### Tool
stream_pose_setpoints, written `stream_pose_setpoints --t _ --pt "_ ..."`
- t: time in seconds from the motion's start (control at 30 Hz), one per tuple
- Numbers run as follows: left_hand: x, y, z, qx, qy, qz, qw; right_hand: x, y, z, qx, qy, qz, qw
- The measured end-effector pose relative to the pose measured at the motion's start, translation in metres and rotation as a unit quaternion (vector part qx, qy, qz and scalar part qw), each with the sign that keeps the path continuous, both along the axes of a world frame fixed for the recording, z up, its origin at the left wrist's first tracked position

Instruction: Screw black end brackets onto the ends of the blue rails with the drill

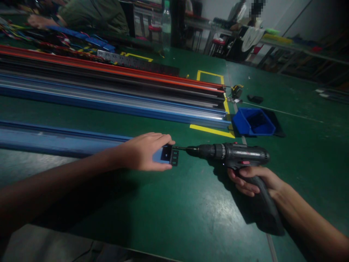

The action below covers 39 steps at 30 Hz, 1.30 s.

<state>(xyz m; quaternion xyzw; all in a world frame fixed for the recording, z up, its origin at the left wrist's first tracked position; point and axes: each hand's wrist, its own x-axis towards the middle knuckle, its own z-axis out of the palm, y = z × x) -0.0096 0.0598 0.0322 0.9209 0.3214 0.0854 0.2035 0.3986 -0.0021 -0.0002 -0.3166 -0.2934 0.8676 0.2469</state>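
Note:
My left hand [145, 151] is wrapped around the near end of a long blue rail [62, 142] that lies on the green table [174, 207]. A small black end plate [174, 157] sits at that rail end, just past my fingertips. My right hand [253, 180] grips the handle of a black cordless drill [234, 154]. The drill lies level, and its bit tip touches the top of the end plate.
Several long rails in blue, grey, black and red [117, 94] lie side by side farther back. A blue bin [253, 122] stands right of them by yellow floor-tape marks [212, 130]. Another person [89, 14] leans on the far left. A clear bottle [166, 25] stands behind.

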Motion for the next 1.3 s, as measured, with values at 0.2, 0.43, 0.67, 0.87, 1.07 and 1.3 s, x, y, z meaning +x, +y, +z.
stream_pose_setpoints --t 0.2,0.43,0.67,0.87,1.07,1.3 --pt "0.0006 0.0001 0.0016 -0.007 0.009 0.004 1.000 0.0021 -0.0008 -0.0025 0.000 0.001 -0.004 1.000" --pt "-0.0004 -0.0002 0.0002 -0.005 0.004 0.002 1.000 0.0017 -0.0007 0.0002 -0.007 -0.006 -0.003 1.000" --pt "0.0002 -0.0001 0.0009 -0.009 0.005 0.002 1.000 0.0009 0.0001 -0.0006 -0.003 0.000 0.000 1.000" --pt "-0.0001 0.0009 0.0002 -0.008 0.007 0.003 1.000 0.0019 0.0012 -0.0015 -0.002 0.002 0.005 1.000" --pt "0.0007 0.0005 0.0003 -0.010 0.007 0.005 1.000 0.0004 0.0017 0.0003 0.003 -0.001 0.008 1.000" --pt "0.0006 -0.0002 0.0009 -0.014 0.012 0.008 1.000 0.0023 0.0013 -0.0018 0.005 -0.001 0.006 1.000"
